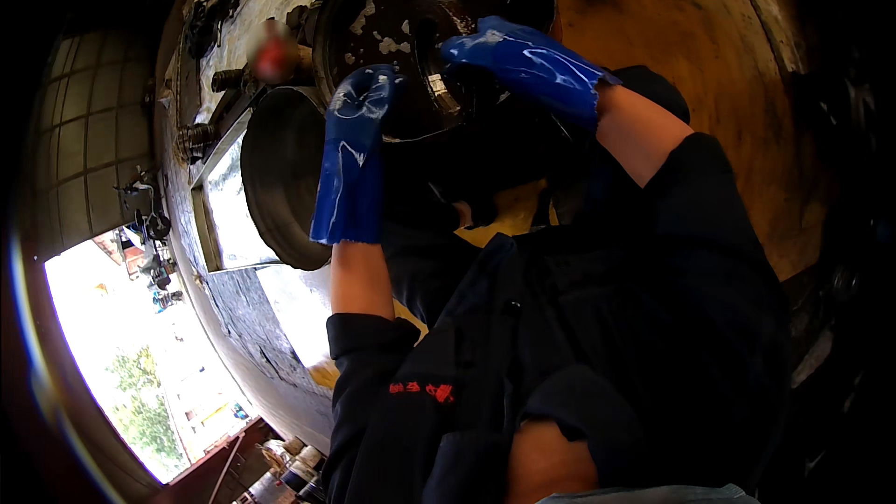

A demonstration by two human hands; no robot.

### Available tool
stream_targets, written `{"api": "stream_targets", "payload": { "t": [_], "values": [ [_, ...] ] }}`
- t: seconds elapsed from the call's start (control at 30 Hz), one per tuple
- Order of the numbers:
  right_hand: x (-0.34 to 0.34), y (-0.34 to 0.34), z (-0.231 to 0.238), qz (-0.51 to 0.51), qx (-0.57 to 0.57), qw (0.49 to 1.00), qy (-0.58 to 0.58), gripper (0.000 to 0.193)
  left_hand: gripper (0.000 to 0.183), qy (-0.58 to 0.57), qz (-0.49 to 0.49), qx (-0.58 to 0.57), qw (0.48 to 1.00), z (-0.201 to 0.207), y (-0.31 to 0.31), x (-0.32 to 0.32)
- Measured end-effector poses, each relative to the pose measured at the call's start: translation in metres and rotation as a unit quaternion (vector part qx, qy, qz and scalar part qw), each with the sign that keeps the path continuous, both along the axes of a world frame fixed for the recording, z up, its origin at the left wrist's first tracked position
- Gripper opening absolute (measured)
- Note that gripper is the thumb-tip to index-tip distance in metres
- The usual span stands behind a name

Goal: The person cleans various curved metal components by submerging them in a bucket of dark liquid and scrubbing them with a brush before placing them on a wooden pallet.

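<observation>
Both my hands wear long blue rubber gloves and are over a wide, round, dark tub (pixel 551 0). Its inside looks black and wet, with pale patches that resemble foam. My left hand (pixel 362 98) is at the tub's near left side with its fingers curled closed; what they hold is too dark to make out. Further right, my right hand (pixel 485 45) reaches in over the tub, fingers bent together and pointing left. Between the hands a dark curved part (pixel 427 47) shows, its kind unclear. A small pale patch (pixel 437 84) is just below it.
A large empty-looking round metal drum or ring (pixel 285 177) leans left of the tub. Several dark coiled or ribbed parts (pixel 196 142) lie along the left. A red blurred object (pixel 273 58) is nearby. Brown flooring (pixel 691 37) spreads right; a bright opening (pixel 121 355) is lower left.
</observation>
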State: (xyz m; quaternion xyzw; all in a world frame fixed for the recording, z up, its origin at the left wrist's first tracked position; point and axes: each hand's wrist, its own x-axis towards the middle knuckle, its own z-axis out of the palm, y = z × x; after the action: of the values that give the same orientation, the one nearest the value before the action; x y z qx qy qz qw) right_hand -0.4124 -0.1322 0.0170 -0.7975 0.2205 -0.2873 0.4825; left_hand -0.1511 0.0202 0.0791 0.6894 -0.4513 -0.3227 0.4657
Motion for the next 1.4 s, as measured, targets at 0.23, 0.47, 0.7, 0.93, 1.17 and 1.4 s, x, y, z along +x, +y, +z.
{"api": "stream_targets", "payload": {
  "t": [0.23, 0.47, 0.7, 0.93, 1.17, 1.4],
  "values": [
    [-0.015, 0.034, 0.130, 0.014, 0.397, 0.916, 0.055, 0.050, 0.028, -0.314, 0.129, 0.061, 0.939, -0.072, 0.011, 0.037],
    [-0.007, 0.016, 0.114, -0.003, 0.372, 0.926, 0.068, 0.041, 0.031, -0.314, 0.226, 0.147, 0.910, -0.106, -0.006, -0.001],
    [0.008, -0.005, 0.005, 0.045, 0.383, 0.922, -0.042, 0.035, 0.032, -0.317, 0.234, 0.155, 0.906, -0.114, -0.013, -0.005],
    [0.022, -0.011, -0.102, 0.090, 0.338, 0.920, -0.177, 0.033, 0.028, -0.342, 0.230, 0.129, 0.902, -0.121, -0.022, -0.003],
    [0.020, 0.001, 0.022, 0.001, -0.110, 0.990, 0.088, 0.021, 0.030, -0.355, 0.209, 0.144, 0.900, -0.109, -0.023, -0.013],
    [0.019, 0.007, 0.100, 0.036, 0.179, 0.973, 0.140, 0.046, 0.034, -0.354, 0.223, 0.134, 0.898, -0.106, -0.007, -0.001]
  ]
}}
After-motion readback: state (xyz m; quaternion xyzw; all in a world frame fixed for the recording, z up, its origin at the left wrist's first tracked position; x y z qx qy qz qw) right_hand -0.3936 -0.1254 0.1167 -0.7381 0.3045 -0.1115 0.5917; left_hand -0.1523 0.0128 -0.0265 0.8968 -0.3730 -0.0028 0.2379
